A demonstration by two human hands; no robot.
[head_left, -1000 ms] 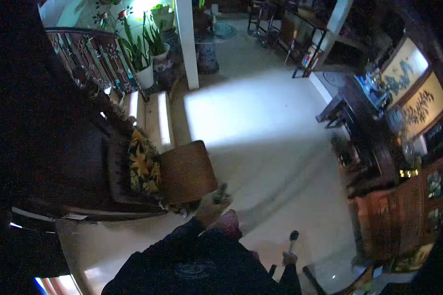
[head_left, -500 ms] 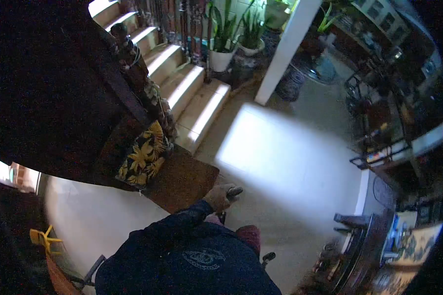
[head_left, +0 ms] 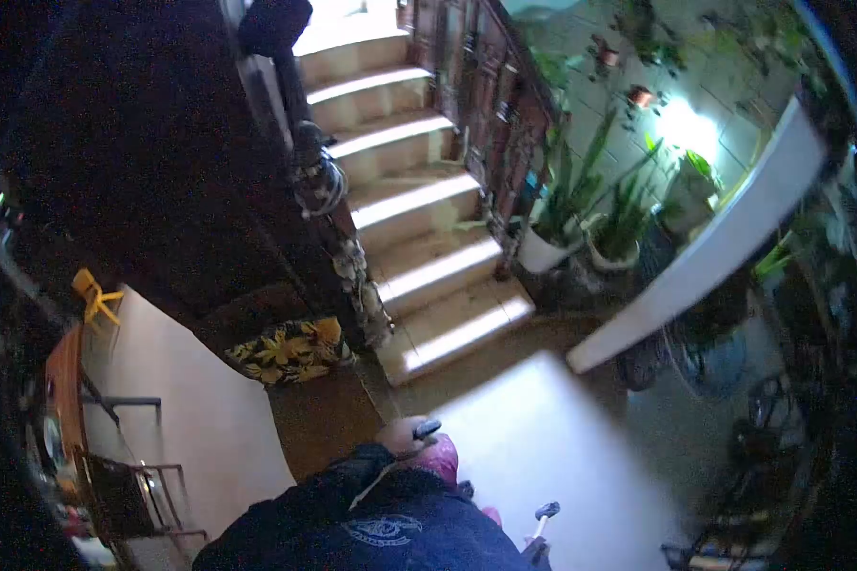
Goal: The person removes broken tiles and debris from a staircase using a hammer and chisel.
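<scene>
My left hand [head_left: 402,438] is closed around a small dark object [head_left: 427,429], whose rounded end sticks out past the fingers. What the object is, I cannot make out. Pink clothing [head_left: 438,459] shows right beside this hand, over my leg. The dark sleeve [head_left: 338,482] runs down to a dark top with a pale printed emblem [head_left: 386,530]. My right hand does not show. To the right of the top, a black knob [head_left: 547,511] on a pale stick stands out against the bright floor.
Tiled stairs [head_left: 428,205] rise ahead beside a dark railing [head_left: 490,95]. A brown mat [head_left: 324,419] and a yellow-flowered cushion [head_left: 290,350] lie left of them. Potted plants [head_left: 543,249] and a white post [head_left: 705,252] stand right. A yellow stool [head_left: 95,297] is far left.
The view has turned, so the stairs and plants now appear larger and nearer the middle. My left hand still grips the dark object and sits slightly lower and further left in view.
</scene>
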